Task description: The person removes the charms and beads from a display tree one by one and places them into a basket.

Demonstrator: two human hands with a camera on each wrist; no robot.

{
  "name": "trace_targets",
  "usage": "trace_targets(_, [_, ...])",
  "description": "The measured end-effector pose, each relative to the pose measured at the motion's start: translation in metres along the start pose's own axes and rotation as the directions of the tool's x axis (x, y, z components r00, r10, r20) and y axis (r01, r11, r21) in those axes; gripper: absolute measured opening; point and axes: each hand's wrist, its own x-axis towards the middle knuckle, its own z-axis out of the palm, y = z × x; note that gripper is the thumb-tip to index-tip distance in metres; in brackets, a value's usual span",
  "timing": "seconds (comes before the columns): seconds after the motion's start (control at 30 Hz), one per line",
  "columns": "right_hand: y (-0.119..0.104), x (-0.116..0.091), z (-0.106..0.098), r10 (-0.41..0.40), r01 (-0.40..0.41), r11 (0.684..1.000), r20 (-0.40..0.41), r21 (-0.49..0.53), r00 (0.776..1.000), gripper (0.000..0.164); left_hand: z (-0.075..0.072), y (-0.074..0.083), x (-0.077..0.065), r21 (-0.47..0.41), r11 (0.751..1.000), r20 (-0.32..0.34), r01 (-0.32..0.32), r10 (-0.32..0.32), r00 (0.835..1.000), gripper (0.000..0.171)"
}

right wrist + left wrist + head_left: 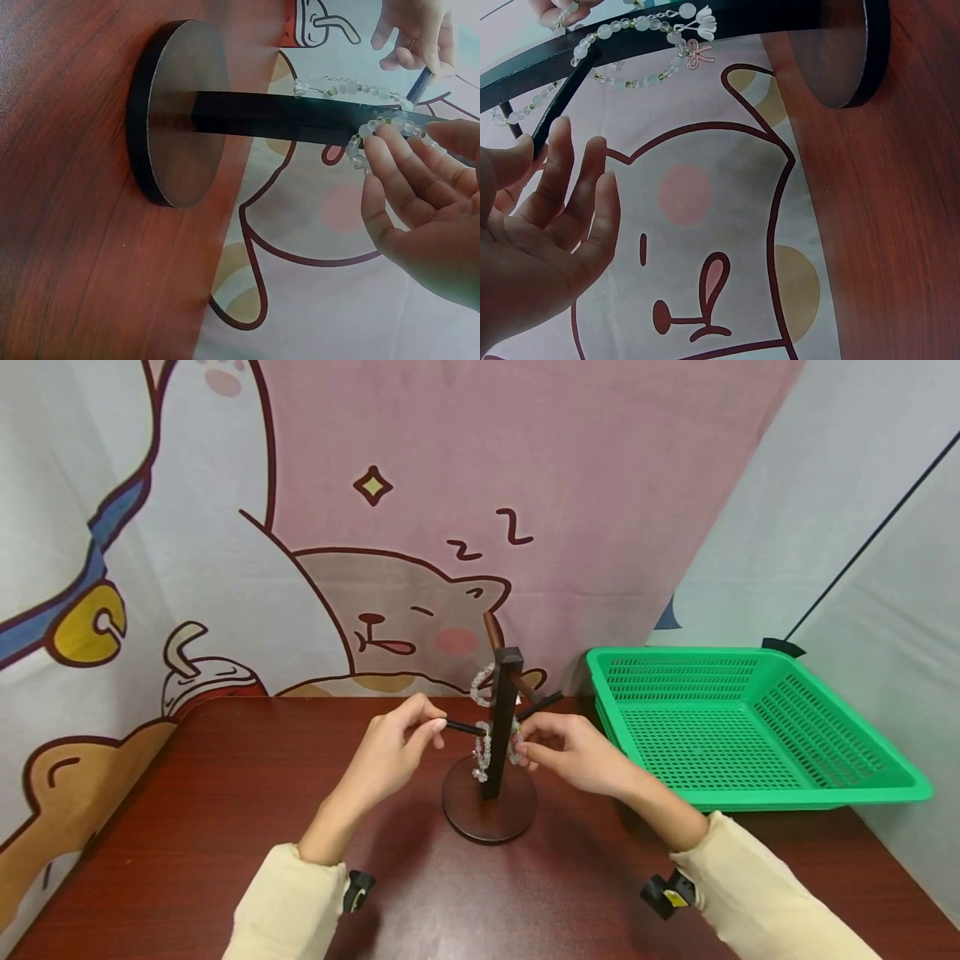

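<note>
A dark wooden jewelry stand [501,735] with a round base stands upright on the table, several pegs sticking out of its post. My left hand [393,747] pinches the tip of the left peg [559,109] between thumb and finger. On that peg hangs a beaded bracelet [483,760] with a white flower charm [705,24] and a pink bow charm [697,56]. At the right peg, my right hand [573,752] holds another clear-beaded bracelet [365,139] with its fingertips, close against the post. A third bracelet [478,687] hangs higher up, behind the post.
To the right sits a green plastic basket [615,727], its far side near the cloth backdrop. The reddish-brown table [300,760] runs back to a curtain [600,485] printed with cartoon animals. Dark straps with small devices [663,897] are worn at both sleeves.
</note>
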Motion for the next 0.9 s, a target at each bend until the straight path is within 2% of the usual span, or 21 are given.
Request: trace_targets(0.9, [-0.004, -0.005, -0.012, -0.030, 0.029, 0.997, -0.017, -0.066, 0.999, 0.006, 0.001, -0.001, 0.001, 0.012, 1.000, 0.004, 0.001, -0.001, 1.000, 0.006])
